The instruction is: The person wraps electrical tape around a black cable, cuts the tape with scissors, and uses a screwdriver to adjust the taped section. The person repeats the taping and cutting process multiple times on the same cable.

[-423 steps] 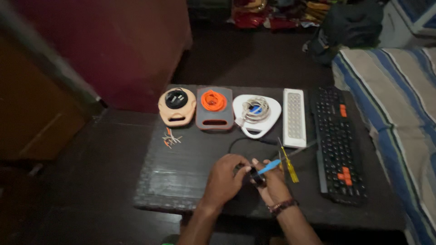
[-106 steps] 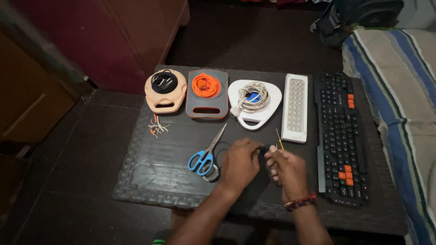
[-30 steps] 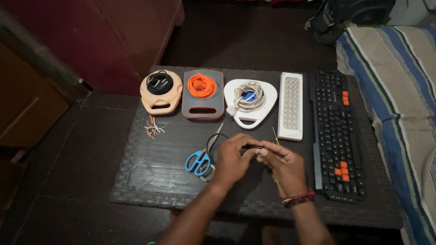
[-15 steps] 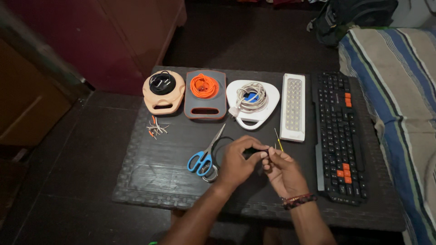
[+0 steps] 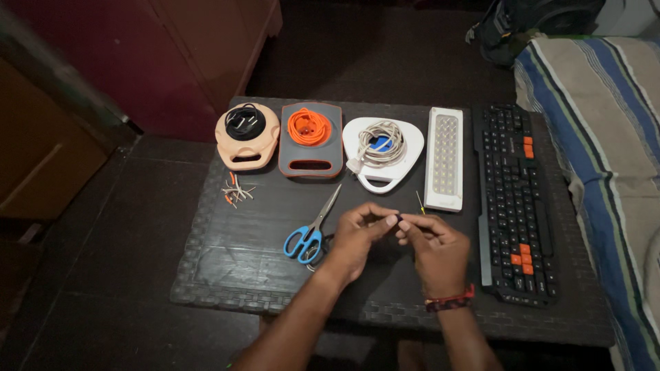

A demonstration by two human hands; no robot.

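The left hand (image 5: 361, 230) and the right hand (image 5: 432, 244) are pinching 1 thin dark wire piece (image 5: 398, 218) between fingertips, probably for steadiness, beside blue-handled metal scissors (image 5: 313, 230).

We see both forearms rising from the bottom edge to lower centre of the frame. Our left hand (image 5: 359, 232) and right hand (image 5: 433, 246) meet fingertip to fingertip, thumbs and forefingers pinched together; the right wrist wears a braided band.
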